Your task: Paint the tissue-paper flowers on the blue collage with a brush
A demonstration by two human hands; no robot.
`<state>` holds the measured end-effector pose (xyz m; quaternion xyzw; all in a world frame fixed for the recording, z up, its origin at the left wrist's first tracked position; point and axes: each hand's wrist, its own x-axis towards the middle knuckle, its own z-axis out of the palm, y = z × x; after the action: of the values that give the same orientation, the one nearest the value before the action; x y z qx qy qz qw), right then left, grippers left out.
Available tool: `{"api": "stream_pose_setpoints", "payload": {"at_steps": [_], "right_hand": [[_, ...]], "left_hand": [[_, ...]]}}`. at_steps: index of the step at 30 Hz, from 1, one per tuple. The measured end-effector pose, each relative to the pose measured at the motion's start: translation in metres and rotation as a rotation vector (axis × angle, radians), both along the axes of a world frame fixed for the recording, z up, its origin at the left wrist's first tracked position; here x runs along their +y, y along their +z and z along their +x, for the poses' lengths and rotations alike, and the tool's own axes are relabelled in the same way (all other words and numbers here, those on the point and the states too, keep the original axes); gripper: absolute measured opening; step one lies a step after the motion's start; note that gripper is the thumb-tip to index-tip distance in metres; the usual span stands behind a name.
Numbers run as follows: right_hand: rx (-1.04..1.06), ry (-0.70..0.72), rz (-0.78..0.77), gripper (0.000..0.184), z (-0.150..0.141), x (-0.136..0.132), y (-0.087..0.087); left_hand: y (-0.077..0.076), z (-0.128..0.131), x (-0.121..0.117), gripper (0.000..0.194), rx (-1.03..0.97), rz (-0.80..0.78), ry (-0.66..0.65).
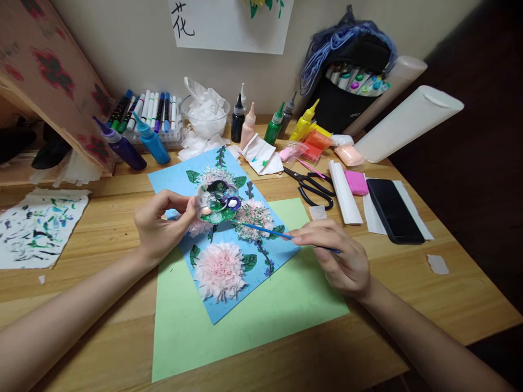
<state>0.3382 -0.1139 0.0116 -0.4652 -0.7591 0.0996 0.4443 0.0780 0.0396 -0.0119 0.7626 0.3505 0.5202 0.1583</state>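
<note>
My left hand point(161, 226) is closed on the rim of a small clear paint palette point(218, 200) with green, purple and white paint, held above a blue sheet point(223, 234). The sheet carries pink tissue-paper flowers point(220, 270) with green leaves and lies on a light green paper point(261, 310). My right hand point(341, 258) pinches a thin blue paintbrush point(265, 231); its tip points left toward the palette's lower edge, over the blue sheet.
Paint bottles point(152, 142) stand at the back with a row of markers point(151, 111) and a bowl of white tissue point(205, 114). Black scissors point(312, 188), a black phone point(394, 209), clay packets point(355, 182) and a paint-smeared paper point(38, 226) lie on the wooden desk point(408, 294).
</note>
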Motion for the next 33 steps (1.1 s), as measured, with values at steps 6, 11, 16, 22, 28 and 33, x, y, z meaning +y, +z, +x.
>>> {"api": "stream_pose_setpoints", "payload": {"at_steps": [6, 11, 16, 22, 28, 33], "right_hand": [[0.353, -0.189, 0.222, 0.027, 0.009, 0.006, -0.001], [0.683, -0.344, 0.226, 0.021, 0.03, 0.018, 0.005], [0.671, -0.33, 0.144, 0.02, 0.041, 0.022, -0.002], [0.59, -0.307, 0.099, 0.016, 0.042, 0.021, -0.012], [0.613, -0.316, 0.164, 0.018, 0.044, 0.022, -0.008], [0.575, -0.283, 0.13, 0.016, 0.044, 0.021, -0.009]], "left_hand": [[0.003, 0.001, -0.001, 0.014, 0.01, -0.021, -0.006], [0.001, 0.001, 0.001, 0.014, -0.012, -0.006, -0.01], [0.001, 0.0, 0.002, 0.013, -0.025, 0.001, -0.013], [0.001, -0.001, 0.001, 0.012, -0.004, -0.017, -0.008], [0.001, -0.001, 0.001, 0.012, -0.007, -0.026, 0.001], [0.003, -0.001, 0.0, 0.011, -0.003, -0.023, -0.02]]}}
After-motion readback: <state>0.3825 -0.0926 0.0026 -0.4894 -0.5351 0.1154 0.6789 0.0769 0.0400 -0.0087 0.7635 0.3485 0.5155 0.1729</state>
